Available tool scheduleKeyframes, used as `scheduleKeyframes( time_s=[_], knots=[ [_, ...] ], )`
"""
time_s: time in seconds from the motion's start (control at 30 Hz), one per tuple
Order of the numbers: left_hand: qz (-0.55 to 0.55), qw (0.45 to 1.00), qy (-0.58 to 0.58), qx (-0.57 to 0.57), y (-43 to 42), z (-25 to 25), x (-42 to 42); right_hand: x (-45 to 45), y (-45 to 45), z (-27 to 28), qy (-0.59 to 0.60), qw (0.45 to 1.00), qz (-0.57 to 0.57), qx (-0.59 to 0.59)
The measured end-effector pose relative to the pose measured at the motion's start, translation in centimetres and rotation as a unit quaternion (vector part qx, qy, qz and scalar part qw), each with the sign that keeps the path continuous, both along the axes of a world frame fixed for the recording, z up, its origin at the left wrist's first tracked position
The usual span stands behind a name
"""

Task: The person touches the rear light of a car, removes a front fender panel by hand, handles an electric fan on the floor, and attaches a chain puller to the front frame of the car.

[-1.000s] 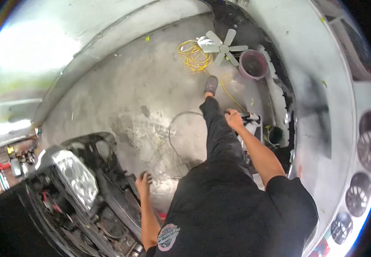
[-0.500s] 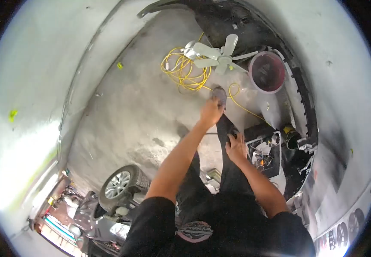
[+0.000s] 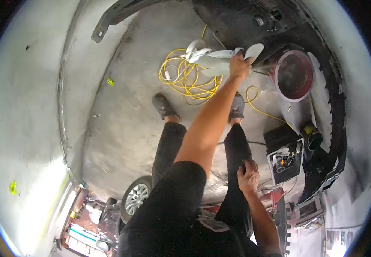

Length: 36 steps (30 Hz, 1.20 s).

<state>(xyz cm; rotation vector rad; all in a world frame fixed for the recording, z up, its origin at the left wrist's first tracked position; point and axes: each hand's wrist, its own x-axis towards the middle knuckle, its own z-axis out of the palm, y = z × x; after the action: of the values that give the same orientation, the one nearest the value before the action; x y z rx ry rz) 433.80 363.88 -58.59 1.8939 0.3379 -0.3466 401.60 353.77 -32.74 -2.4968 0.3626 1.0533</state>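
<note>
My left hand reaches far forward and is closed on a pale fan, near where its blades meet. One broad blade sticks out to the right of my fingers. The fan's hub is mostly hidden by the hand. My right hand is by my right leg, at about knee height. Its fingers are curled round something dark that I cannot make out against the black trousers.
Coiled yellow cable lies beside the fan. A pinkish bucket stands right of it, with a dark bumper curving behind. Nearer are an open box of small parts, a dark can and a wheel.
My left hand has left my right shoe and moved forward to take hold of the fan. My right hand stays by the leg. The view has shifted, and both shoes now show.
</note>
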Motion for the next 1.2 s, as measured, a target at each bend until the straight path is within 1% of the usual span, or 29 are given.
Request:
scheduleKeyframes(
  time_s=[0.03,0.07,0.17,0.23,0.27,0.33,0.37,0.43,0.47,0.57,0.67,0.7,0.77,0.83,0.87,0.93,1.07,1.13,1.2],
  knots=[
    [0.018,0.999,-0.031,-0.031,1.0,1.3,-0.6,-0.5,0.4,0.0,-0.009,1.000,0.010,-0.008],
    [0.013,0.999,-0.028,-0.030,2.6,2.9,-1.4,-0.9,0.8,0.0,-0.016,1.000,0.019,-0.011],
    [0.049,0.987,-0.036,-0.151,8.3,7.8,-3.1,-1.0,2.2,-0.2,-0.038,0.998,0.043,-0.020],
    [-0.001,0.995,0.015,-0.103,12.3,9.4,-3.5,-0.9,3.0,0.0,-0.039,0.997,0.062,-0.027],
    [-0.025,0.996,0.042,-0.078,14.3,9.8,-3.4,-0.6,3.4,0.1,-0.018,0.998,0.061,-0.029],
    [0.044,0.977,0.067,-0.198,17.6,9.4,-3.5,0.2,4.1,0.3,0.022,0.997,0.059,-0.035],
    [0.078,0.961,0.077,-0.256,19.3,8.9,-3.5,0.2,4.4,0.1,0.023,0.997,0.060,-0.042],
    [0.139,0.950,0.047,-0.275,22.6,9.1,-3.1,-0.3,4.6,-0.2,0.025,0.996,0.063,-0.054],
    [0.169,0.943,0.033,-0.285,24.2,9.2,-3.1,-0.6,4.6,-0.5,0.005,0.996,0.076,-0.056],
    [0.279,0.887,0.022,-0.367,29.6,7.3,-3.3,0.0,5.2,-0.5,0.050,0.994,0.073,-0.071],
    [0.348,0.854,-0.023,-0.385,33.1,9.5,-2.3,0.3,5.8,-0.8,0.088,0.991,0.068,-0.069],
    [0.360,0.850,-0.036,-0.383,34.4,9.6,-1.9,0.7,6.1,-0.6,0.096,0.991,0.064,-0.073],
    [0.385,0.840,-0.053,-0.379,36.8,9.4,-1.7,1.0,6.6,-0.4,0.073,0.992,0.078,-0.072],
    [0.383,0.834,-0.087,-0.386,38.2,10.1,-0.7,0.4,6.5,-0.9,0.043,0.991,0.098,-0.085],
    [0.382,0.832,-0.105,-0.389,38.9,10.5,0.0,0.2,6.5,-1.0,0.062,0.990,0.092,-0.083],
    [0.399,0.831,-0.117,-0.369,40.9,9.6,1.3,0.4,6.7,-1.2,0.099,0.989,0.080,-0.080],
    [0.457,0.814,-0.142,-0.328,43.9,8.5,3.9,0.4,7.1,-1.1,0.051,0.991,0.097,-0.074],
    [0.451,0.813,-0.157,-0.333,45.9,8.0,4.4,0.2,7.0,-1.3,0.047,0.991,0.100,-0.077],
    [0.431,0.815,-0.175,-0.345,48.2,7.3,4.8,0.2,6.8,-1.6,0.072,0.990,0.093,-0.077]
  ],
)
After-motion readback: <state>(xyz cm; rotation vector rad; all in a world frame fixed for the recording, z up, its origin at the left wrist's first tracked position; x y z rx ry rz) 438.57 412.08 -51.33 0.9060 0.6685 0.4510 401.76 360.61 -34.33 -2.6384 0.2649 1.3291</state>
